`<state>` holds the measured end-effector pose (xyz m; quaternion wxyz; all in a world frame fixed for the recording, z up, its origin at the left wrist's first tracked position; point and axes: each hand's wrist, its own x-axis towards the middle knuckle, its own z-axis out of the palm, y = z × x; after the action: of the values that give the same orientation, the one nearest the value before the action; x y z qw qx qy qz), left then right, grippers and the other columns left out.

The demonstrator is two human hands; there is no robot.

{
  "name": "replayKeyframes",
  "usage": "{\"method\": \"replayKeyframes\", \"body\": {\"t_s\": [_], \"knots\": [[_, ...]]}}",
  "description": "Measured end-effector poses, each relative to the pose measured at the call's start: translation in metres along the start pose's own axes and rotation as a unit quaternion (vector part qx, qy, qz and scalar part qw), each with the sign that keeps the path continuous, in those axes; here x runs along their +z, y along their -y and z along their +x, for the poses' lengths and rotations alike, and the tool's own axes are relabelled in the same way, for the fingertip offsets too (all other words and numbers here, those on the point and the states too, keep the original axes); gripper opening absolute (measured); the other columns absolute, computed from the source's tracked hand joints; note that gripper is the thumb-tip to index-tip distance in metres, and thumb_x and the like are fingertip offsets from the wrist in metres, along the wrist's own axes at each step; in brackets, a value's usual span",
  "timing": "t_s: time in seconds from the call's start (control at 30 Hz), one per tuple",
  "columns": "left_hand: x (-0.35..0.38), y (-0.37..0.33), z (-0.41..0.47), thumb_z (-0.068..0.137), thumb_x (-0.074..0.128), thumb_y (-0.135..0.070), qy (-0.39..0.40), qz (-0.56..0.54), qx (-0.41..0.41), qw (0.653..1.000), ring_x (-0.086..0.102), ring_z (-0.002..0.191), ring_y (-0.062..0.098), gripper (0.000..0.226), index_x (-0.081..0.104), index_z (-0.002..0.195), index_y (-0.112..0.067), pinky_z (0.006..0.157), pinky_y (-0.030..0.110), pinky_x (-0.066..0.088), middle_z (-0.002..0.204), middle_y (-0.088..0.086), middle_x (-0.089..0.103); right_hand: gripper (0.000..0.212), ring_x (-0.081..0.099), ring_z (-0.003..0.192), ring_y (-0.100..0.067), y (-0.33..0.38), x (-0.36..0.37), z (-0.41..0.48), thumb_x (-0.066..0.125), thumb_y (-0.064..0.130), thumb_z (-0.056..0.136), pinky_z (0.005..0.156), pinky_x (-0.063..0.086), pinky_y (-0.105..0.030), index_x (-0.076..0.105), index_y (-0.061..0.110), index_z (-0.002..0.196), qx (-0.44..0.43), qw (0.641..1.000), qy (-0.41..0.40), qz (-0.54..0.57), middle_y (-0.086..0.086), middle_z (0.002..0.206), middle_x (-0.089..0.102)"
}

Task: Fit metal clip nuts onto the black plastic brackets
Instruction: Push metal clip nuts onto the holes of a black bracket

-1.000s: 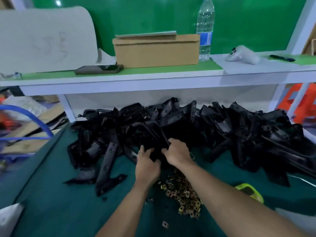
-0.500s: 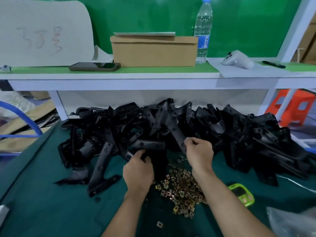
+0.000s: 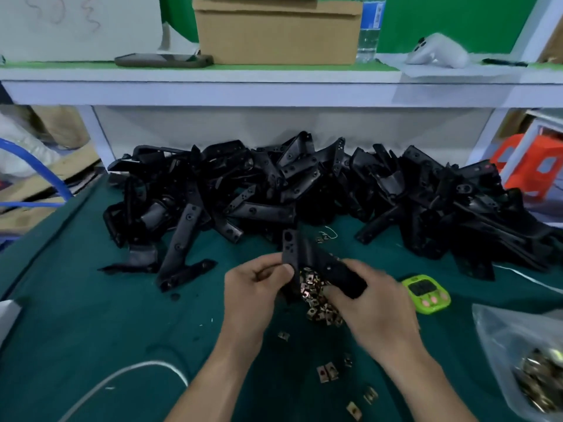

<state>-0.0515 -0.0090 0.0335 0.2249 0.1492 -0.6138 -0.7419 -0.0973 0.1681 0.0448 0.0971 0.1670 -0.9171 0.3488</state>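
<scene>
Green felt worktable [image 3: 91,300], under a white shelf: thumb and fingertips of a worker's left hand [image 3: 253,293] pinch the upright end of a black plastic bracket [image 3: 297,254]. The right hand [image 3: 374,303] curls its fingers round the other arm, just above a loose pile of clip nuts [image 3: 316,303]. No nut looks fitted yet. Next, probably, one hand must let go to pick a nut and slide it on — the heap of brackets [image 3: 304,184] waits behind.

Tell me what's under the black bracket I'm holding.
Under the bracket, held in the left hand and right hand, a pile of clip nuts lies on the green mat. The bracket and right hand cover part of the pile.
</scene>
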Motion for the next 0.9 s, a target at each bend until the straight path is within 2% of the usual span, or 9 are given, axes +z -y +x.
{"method": "replayKeyframes", "body": {"t_s": [0.07, 0.13, 0.2, 0.27, 0.33, 0.4, 0.57, 0.7, 0.9], "knots": [[0.011, 0.000, -0.004, 0.081, 0.079, -0.017, 0.016, 0.000, 0.000, 1.000, 0.077, 0.085, 0.024, 0.015, 0.082, 0.096, -0.019, 0.077, 0.034, 0.061, 0.090, 0.008, 0.080, 0.026, 0.052, 0.072, -0.017, 0.007, 0.005, -0.005, 0.074, 0.033, 0.083, 0.067, 0.040, -0.034, 0.063, 0.034, 0.106, -0.050, 0.989, -0.043, -0.132, 0.020, 0.071, 0.045], [0.011, 0.003, -0.003, 0.085, 0.077, -0.023, -0.002, 0.015, 0.012, 1.000, 0.077, 0.085, 0.019, 0.010, 0.083, 0.092, -0.023, 0.075, 0.030, 0.062, 0.088, 0.002, 0.080, 0.017, 0.050, 0.073, -0.022, 0.008, 0.007, -0.004, 0.066, 0.023, 0.087, 0.070, 0.035, -0.036, 0.051, 0.026, 0.094, -0.013, 0.988, -0.063, -0.138, 0.011, 0.073, 0.046], [0.000, 0.005, -0.001, 0.092, 0.073, -0.020, -0.044, 0.158, 0.065, 0.984, 0.074, 0.082, 0.003, 0.013, 0.082, 0.092, -0.030, 0.076, 0.018, 0.057, 0.084, -0.013, 0.078, 0.019, 0.055, 0.076, -0.029, -0.001, 0.004, 0.001, 0.062, 0.022, 0.090, 0.069, 0.035, -0.037, 0.043, 0.023, 0.090, 0.038, 0.986, -0.082, -0.138, 0.003, 0.074, 0.052], [-0.017, 0.003, 0.000, 0.091, 0.071, -0.019, -0.092, 0.389, 0.124, 0.908, 0.070, 0.081, -0.003, 0.020, 0.080, 0.098, -0.035, 0.071, 0.010, 0.050, 0.083, -0.024, 0.074, 0.020, 0.058, 0.074, -0.032, -0.011, -0.002, 0.004, 0.064, 0.027, 0.090, 0.065, 0.037, -0.036, 0.045, 0.022, 0.094, 0.061, 0.985, -0.072, -0.146, -0.001, 0.075, 0.059], [-0.033, 0.000, 0.002, 0.088, 0.070, -0.018, -0.124, 0.530, 0.131, 0.828, 0.070, 0.086, 0.011, 0.025, 0.079, 0.106, -0.034, 0.070, 0.022, 0.047, 0.091, -0.014, 0.077, 0.021, 0.060, 0.072, -0.031, -0.015, -0.003, 0.004, 0.066, 0.030, 0.089, 0.064, 0.045, -0.037, 0.049, 0.023, 0.100, 0.071, 0.987, -0.043, -0.136, -0.001, 0.074, 0.062], [-0.044, 0.001, 0.008, 0.087, 0.070, -0.021, -0.101, 0.593, 0.088, 0.794, 0.067, 0.093, 0.021, 0.033, 0.076, 0.117, -0.034, 0.074, 0.028, 0.048, 0.105, 0.000, 0.075, 0.019, 0.061, 0.071, -0.031, -0.016, -0.001, 0.003, 0.065, 0.030, 0.088, 0.064, 0.050, -0.039, 0.050, 0.025, 0.097, 0.073, 0.990, -0.029, -0.121, 0.000, 0.072, 0.062], [-0.047, 0.004, 0.013, 0.090, 0.068, -0.014, 0.020, 0.523, 0.022, 0.852, 0.066, 0.110, 0.016, 0.026, 0.078, 0.109, -0.028, 0.097, 0.032, 0.053, 0.123, -0.006, 0.071, 0.014, 0.057, 0.063, -0.022, -0.016, 0.008, 0.003, 0.063, 0.031, 0.087, 0.058, 0.049, -0.036, 0.049, 0.027, 0.086, 0.073, 0.993, -0.016, -0.094, 0.004, 0.065, 0.060], [-0.055, 0.001, 0.018, 0.087, 0.075, -0.025, -0.005, 0.509, 0.025, 0.860, 0.068, 0.077, 0.006, 0.011, 0.080, 0.090, -0.034, 0.074, 0.026, 0.058, 0.080, -0.018, 0.072, 0.018, 0.056, 0.059, -0.019, -0.014, 0.012, 0.002, 0.064, 0.030, 0.083, 0.056, 0.050, -0.037, 0.047, 0.027, 0.079, 0.077, 0.994, -0.006, -0.074, 0.006, 0.060, 0.058], [-0.059, 0.003, 0.020, 0.079, 0.085, -0.023, 0.059, 0.490, 0.004, 0.869, 0.063, 0.081, 0.000, 0.023, 0.074, 0.069, -0.040, 0.067, 0.013, 0.046, 0.085, -0.018, 0.068, 0.018, 0.045, 0.054, -0.009, -0.015, 0.016, 0.003, 0.070, 0.029, 0.081, 0.050, 0.037, -0.030, 0.052, 0.027, 0.085, 0.042, 0.996, -0.017, -0.076, 0.011, 0.055, 0.047]]}}
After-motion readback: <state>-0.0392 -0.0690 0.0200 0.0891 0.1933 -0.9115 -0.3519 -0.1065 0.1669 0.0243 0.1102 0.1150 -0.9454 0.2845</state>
